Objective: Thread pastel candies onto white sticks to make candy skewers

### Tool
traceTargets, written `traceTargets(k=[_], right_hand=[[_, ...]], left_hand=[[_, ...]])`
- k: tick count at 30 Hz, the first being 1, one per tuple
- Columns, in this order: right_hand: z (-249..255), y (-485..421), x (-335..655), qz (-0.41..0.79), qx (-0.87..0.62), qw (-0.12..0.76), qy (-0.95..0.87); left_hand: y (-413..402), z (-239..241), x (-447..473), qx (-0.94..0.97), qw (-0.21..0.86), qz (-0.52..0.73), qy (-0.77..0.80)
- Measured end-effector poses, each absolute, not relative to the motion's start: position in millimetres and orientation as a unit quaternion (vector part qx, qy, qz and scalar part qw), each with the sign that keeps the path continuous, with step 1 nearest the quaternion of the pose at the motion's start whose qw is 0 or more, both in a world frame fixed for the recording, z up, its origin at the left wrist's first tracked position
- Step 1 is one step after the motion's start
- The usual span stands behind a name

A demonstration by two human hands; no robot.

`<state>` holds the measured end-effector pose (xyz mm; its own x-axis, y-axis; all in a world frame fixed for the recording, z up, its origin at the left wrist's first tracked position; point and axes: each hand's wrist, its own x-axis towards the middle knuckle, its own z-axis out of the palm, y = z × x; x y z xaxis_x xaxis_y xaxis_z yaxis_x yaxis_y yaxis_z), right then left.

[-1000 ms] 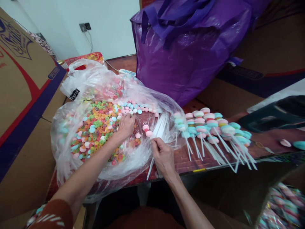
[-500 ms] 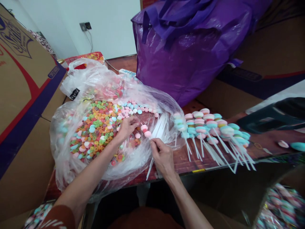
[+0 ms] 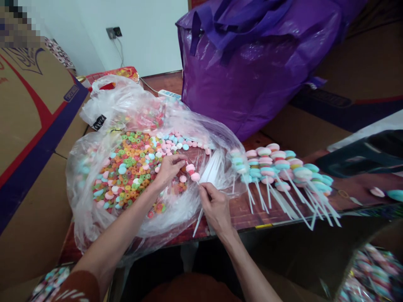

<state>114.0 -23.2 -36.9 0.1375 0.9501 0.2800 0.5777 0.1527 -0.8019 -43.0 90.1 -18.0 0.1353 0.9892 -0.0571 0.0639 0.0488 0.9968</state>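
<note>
Surface (image 3: pixel 241 213): beneath both bags.
Purple bag (image 3: pixel 252 79): beyond the plastic bag (image 3: pixel 171 209).
Filled sticks (image 3: pixel 277 165): grouped on my right.
Right hand (image 3: pixel 216 206): gripping my candy stick (image 3: pixel 193 172) low.
Left hand (image 3: pixel 168 170): fingertips at its top; holding anything, I can't tell.
Pink candies (image 3: pixel 195 177): threaded, between my hands.

Candy skewer (image 3: pixel 192 172), stem thin & white, is slanting up-L, carrying 2 pink pcs (image 3: pixel 195 177) w/ a red one (image 3: pixel 192 171) btwn. Multicol. ring candies (image 3: pixel 134 167) are lying heaped to its L, mixing w/ pastel pcs (image 3: pixel 122 169).
</note>
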Motion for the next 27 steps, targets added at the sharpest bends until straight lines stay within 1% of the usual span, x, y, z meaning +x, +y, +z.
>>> traceTargets(k=[4,11,13,19,24,27], right_hand=[[-37.1,-22.5,114.1,0.202,-0.618,0.430,-0.627],[-35.4,-22.5,113.3,0.197,-0.616,0.429,-0.631],[-34.8,-22.9,113.3,0.197,-0.617,0.435,-0.626],[-34.6,-22.2,113.7,0.206,-0.607,0.445,-0.626],[-36.0,-21.3,113.3,0.208,-0.601,0.445,-0.630],[-36.2,-21.4,113.7,0.209,-0.599,0.441,-0.635]], left_hand=[[89.3,-17.0,-43.5,0.544,0.524,0.434,0.492],[90.0,-23.1,-37.6,0.588,0.466,0.429,0.503],[89.8,-23.7,-37.6,0.571,0.485,0.437,0.497],[87.2,-21.5,-42.0,0.438,0.608,0.492,0.442],[86.8,-20.7,-40.7,0.408,0.615,0.501,0.452],[87.2,-21.1,-41.1,0.422,0.609,0.495,0.455]])
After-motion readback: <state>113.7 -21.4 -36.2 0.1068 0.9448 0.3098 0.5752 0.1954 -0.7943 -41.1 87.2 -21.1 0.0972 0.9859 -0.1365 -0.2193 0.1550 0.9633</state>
